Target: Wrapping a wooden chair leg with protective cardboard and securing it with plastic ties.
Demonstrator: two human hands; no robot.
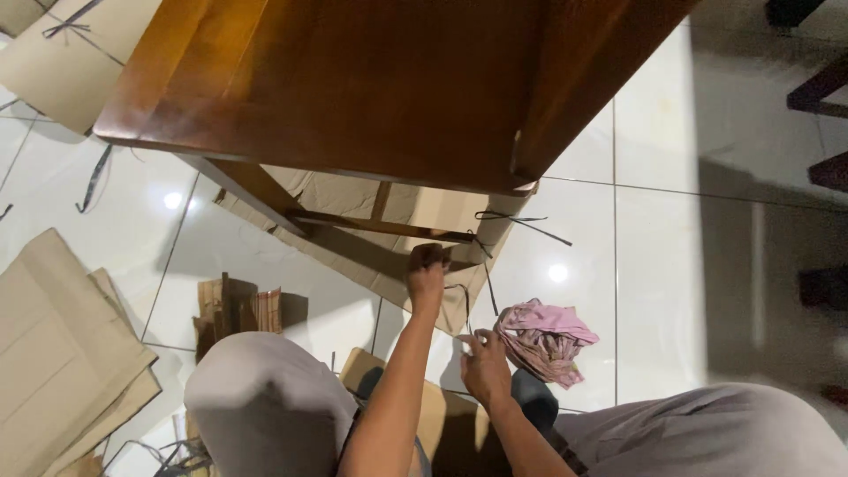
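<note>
My left hand point(427, 272) reaches forward under a dark wooden table point(353, 79). It is curled into a fist against the near end of the table's thin lower rail point(371, 226). What the fist encloses is hidden. My right hand point(484, 364) is closer to me, with its fingertips pinched on a small pale piece point(463, 338). A crumpled pink cloth point(543, 340) lies on the tiles just right of that hand. A flattened cardboard sheet point(353, 252) lies under the table, with thin black straps point(521, 221) trailing from it.
My knees in grey trousers point(256, 406) fill the bottom of the view. More flattened cardboard point(53, 353) lies at the left and top left point(62, 62), and a small bundle of folded cardboard point(238, 309) stands ahead of my left knee. Dark furniture legs point(821, 88) stand at the right on glossy white tiles.
</note>
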